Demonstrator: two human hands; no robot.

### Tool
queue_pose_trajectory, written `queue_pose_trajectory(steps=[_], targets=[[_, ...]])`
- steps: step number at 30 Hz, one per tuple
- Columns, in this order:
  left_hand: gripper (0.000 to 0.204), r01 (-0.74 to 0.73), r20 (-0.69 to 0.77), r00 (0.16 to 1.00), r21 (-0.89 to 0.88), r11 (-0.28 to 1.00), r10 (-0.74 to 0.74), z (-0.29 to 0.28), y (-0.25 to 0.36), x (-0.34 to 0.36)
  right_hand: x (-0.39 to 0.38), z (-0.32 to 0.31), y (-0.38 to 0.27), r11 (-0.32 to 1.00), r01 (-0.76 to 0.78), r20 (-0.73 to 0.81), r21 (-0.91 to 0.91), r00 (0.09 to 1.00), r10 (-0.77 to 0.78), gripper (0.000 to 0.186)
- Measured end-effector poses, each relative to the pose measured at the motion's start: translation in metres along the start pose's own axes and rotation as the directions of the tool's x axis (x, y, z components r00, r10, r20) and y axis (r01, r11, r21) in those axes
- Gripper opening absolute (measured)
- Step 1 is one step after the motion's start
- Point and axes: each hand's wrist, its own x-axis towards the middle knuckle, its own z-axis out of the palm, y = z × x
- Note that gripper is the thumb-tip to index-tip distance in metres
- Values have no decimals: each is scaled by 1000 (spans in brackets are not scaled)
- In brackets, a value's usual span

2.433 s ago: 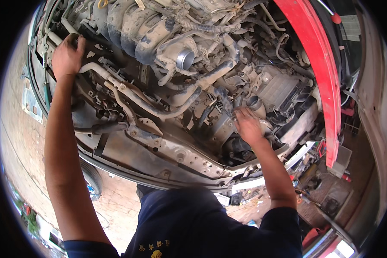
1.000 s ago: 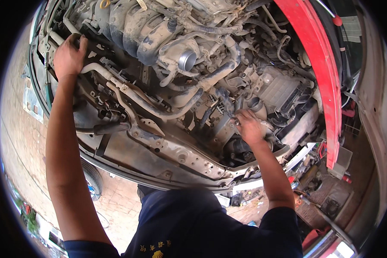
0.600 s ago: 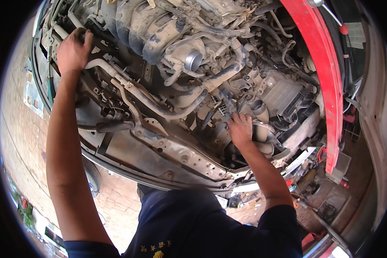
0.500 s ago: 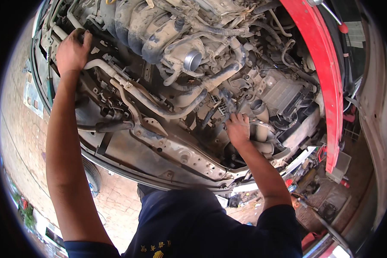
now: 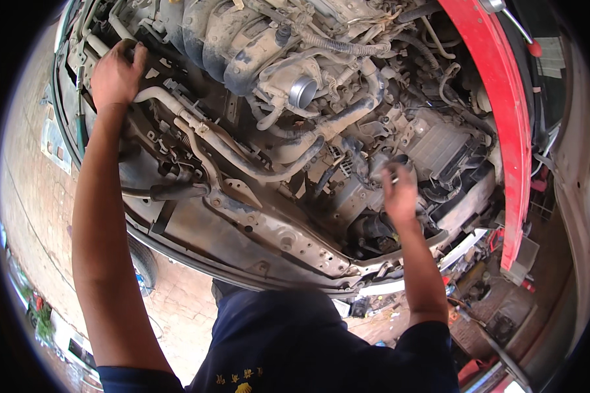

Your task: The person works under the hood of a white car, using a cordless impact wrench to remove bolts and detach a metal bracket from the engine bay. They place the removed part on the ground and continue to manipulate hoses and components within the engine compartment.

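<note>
My left hand [image 5: 117, 77] is at the front left of a dusty engine bay, beside a pale metal pipe [image 5: 156, 95]. Its fingers curl over the frame there with the thumb set apart; what lies under them is hidden. Toward the right, my right hand [image 5: 401, 195] is in front of an upright pipe whose dark round mouth [image 5: 398, 159] shows just past the fingertips. Motion smears those fingers, so I cannot tell whether they grip anything. Left of this hand are a dusty bracket and hoses [image 5: 353, 160]. A finned grey box [image 5: 439, 145] sits to its right.
The engine's ribbed intake manifold [image 5: 210, 46] and an open silver throttle body [image 5: 303, 92] fill the far middle. A red fender edge [image 5: 498, 111] curves down the right side. Nearest me runs the metal front crossmember [image 5: 285, 243]. A tyre [image 5: 141, 265] lies on the paved floor [image 5: 180, 295].
My right hand has moved right, from the bracket to the upright pipe's mouth. My left hand keeps its place on the frame. The whole view has shifted slightly.
</note>
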Motion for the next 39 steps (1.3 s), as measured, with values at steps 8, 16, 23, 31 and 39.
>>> queue_pose_trajectory(steps=[8, 16, 23, 31, 39], targets=[[42, -1, 44, 999, -57, 998, 4, -4, -2, 3, 111, -32, 56, 729, -579, 167, 365, 811, 560, 38], [43, -3, 16, 1000, -5, 1000, 3, -3, 3, -1, 79, -40, 33, 602, -472, 324, 644, 881, 344, 31], [44, 7, 19, 1000, 13, 1000, -8, -4, 2, 2, 33, -46, -18, 990, -85, 486, 111, 874, 20, 36], [45, -2, 24, 1000, 17, 1000, 1, -3, 1, 2, -14, 6, -17, 994, 23, 430, -107, 902, 26, 45], [46, 18, 36, 999, 13, 1000, -19, -2, -1, 2, -14, 9, -27, 972, 81, 425, -219, 905, 21, 42]])
